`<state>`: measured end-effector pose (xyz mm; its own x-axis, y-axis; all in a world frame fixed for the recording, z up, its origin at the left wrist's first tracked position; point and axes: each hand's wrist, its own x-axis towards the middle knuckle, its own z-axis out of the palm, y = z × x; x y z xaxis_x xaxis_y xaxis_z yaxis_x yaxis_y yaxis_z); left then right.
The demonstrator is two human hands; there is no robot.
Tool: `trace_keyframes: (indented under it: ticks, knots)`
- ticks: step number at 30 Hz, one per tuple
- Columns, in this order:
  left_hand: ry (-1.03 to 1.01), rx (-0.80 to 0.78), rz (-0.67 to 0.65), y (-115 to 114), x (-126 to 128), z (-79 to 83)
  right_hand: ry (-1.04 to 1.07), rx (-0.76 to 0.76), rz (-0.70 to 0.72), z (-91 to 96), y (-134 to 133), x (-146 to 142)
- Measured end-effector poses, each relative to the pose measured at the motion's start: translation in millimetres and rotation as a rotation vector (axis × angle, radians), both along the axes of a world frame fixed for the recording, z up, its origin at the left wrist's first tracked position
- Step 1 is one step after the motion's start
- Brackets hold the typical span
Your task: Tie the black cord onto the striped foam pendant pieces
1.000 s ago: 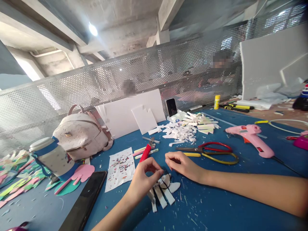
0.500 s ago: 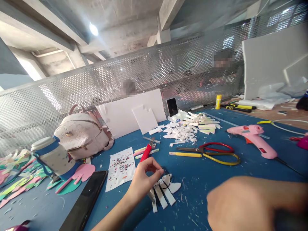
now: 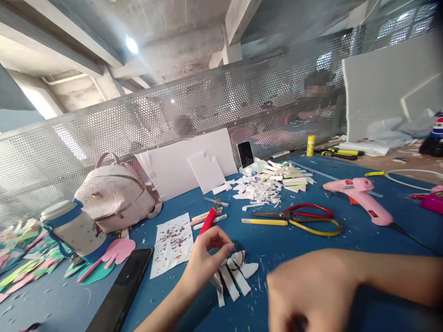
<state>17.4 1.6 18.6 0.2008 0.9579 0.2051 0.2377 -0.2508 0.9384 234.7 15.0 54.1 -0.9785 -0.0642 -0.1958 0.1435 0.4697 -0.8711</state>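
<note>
My left hand [image 3: 207, 258] is closed, thumb and forefinger pinched at a thin black cord [image 3: 243, 259] that curves over several white foam strips [image 3: 238, 280] on the table. Just behind the hand, a red-handled tool with a metal tip [image 3: 209, 221] slants away; I cannot tell whether it touches the fingers. A greyish metal piece [image 3: 216, 282] shows below the palm. My right hand [image 3: 311, 288], blurred and curled downward, hangs at the lower right, apart from the strips. Its fingertips run below the picture, so anything in them is hidden.
Scissors [image 3: 304, 219], a yellow marker [image 3: 265, 222] and a pink glue gun [image 3: 363, 193] lie beyond my right hand. White scraps [image 3: 259, 186] are heaped behind them. On the left are a black phone [image 3: 122, 290], speckled paper [image 3: 173, 244], a bottle [image 3: 76, 230] and a backpack [image 3: 119, 193].
My right hand has moved left, closer to the foam strips, and more of its forearm shows. The view has shifted slightly. My left hand keeps its pinch over the strips.
</note>
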Motion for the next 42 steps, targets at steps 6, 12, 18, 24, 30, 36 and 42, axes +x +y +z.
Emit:
trace_keyframes:
  ticks: [6,12,18,24,30,36,42]
  knots:
    - [-0.101,-0.048,0.009,-2,3,2.5,0.405,0.070,-0.799,-1.1,32,-13]
    - [-0.204,-0.104,-0.001,-8,4,15.6,0.376,-0.062,-0.641,-23.0,38,-16]
    - [-0.476,-0.181,-0.036,-15,7,26.8,0.438,-0.174,-0.562,-26.5,33,-19]
    - [-0.685,-0.208,-0.126,-20,3,38.8,0.424,-0.424,-0.473,-29.4,33,-16]
    - [-0.906,-0.169,-0.215,-13,-9,50.4,0.390,-0.551,-0.488,-25.9,30,-15]
    - [-1.006,-0.156,-0.221,-11,-15,62.5,0.346,-0.704,-0.368,-22.1,20,-17]
    - [-1.086,-0.109,-0.199,-15,-16,70.0,0.215,-0.806,-0.308,-16.1,11,-16]
